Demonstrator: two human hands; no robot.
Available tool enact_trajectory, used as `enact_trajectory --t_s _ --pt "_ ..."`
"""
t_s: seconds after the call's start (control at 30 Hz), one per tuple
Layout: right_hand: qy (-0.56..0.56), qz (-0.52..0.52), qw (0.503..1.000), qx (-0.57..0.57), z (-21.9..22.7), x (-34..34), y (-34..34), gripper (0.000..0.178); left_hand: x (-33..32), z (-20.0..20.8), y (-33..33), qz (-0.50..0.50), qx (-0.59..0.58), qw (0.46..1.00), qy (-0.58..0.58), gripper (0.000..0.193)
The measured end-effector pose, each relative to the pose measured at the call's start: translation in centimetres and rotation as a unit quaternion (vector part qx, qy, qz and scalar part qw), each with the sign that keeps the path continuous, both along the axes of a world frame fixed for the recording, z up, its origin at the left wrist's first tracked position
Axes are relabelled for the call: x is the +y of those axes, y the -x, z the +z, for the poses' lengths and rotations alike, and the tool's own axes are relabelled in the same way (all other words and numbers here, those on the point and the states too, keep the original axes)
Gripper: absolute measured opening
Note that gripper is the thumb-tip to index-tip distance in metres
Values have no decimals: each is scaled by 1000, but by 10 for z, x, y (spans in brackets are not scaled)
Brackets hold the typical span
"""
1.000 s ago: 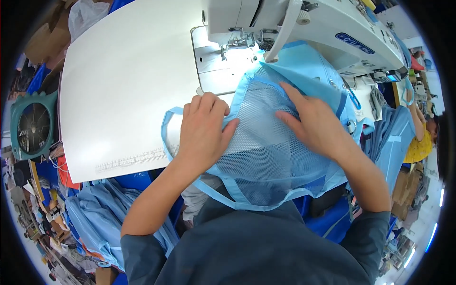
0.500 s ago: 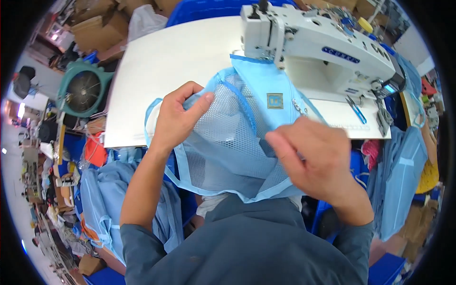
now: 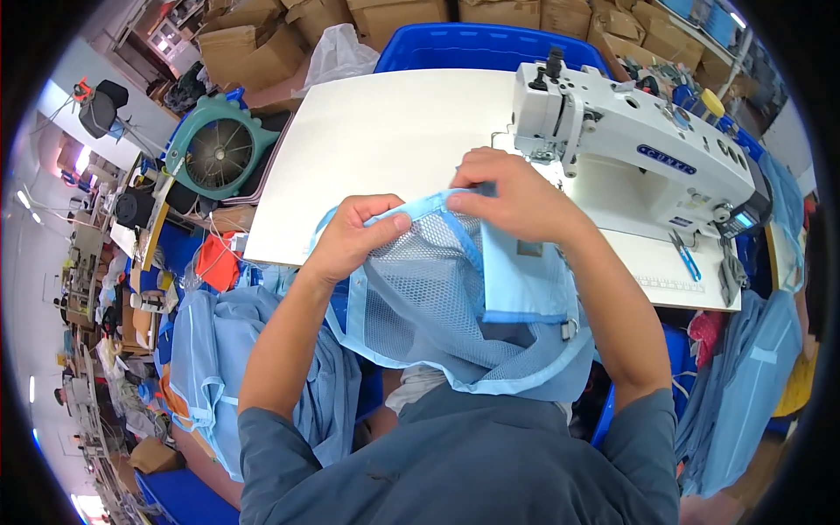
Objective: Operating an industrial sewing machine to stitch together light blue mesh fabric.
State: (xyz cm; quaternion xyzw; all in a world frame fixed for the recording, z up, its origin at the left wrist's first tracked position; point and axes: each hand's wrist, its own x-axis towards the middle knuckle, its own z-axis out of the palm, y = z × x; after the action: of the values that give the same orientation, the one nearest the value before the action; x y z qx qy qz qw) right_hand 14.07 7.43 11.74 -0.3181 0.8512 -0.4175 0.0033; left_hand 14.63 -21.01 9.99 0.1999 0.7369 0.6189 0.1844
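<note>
A light blue mesh bag [image 3: 420,284] hangs from both my hands over the table's front edge and down to my lap. My left hand [image 3: 350,236] pinches its bound upper edge, thumb on top. Close by to the right, my right hand [image 3: 512,194] grips the same edge between thumb and fingers. From that edge a solid light blue panel [image 3: 525,284] is folded down toward me, with its square patch partly hidden under my right forearm. A small metal clip [image 3: 570,329] shows at the bag's right side.
A white sewing machine [image 3: 639,140] stands at the right of the white table [image 3: 376,122]. Blue-handled snips [image 3: 687,256] lie beside it. Blue fabric pieces hang at left [image 3: 262,359] and right [image 3: 744,376]. A green fan [image 3: 219,147] and a blue bin [image 3: 490,37] stand beyond.
My right hand has moved up and left onto the bag's upper edge. The solid panel has flipped down toward me. The whole view has shifted, showing more of the far side.
</note>
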Motion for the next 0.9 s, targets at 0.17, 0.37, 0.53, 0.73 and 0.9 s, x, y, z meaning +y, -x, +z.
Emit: enact_trajectory --t_s 0.17,0.37,0.53,0.73,0.9 --pt "71 -2 993 -97 8 14 -5 21 1 4 5 -17 -2 1000 14 25" --pt "65 -20 988 -138 6 21 -7 23 8 5 10 -41 29 998 24 25" --pt "90 -19 985 -150 3 22 -7 23 5 15 18 -52 64 988 131 23" --pt "77 -22 986 -150 6 22 -6 22 34 33 3 -19 153 983 104 20" --pt "61 -26 990 -121 5 29 -6 22 33 16 10 -2 -3 1000 17 16"
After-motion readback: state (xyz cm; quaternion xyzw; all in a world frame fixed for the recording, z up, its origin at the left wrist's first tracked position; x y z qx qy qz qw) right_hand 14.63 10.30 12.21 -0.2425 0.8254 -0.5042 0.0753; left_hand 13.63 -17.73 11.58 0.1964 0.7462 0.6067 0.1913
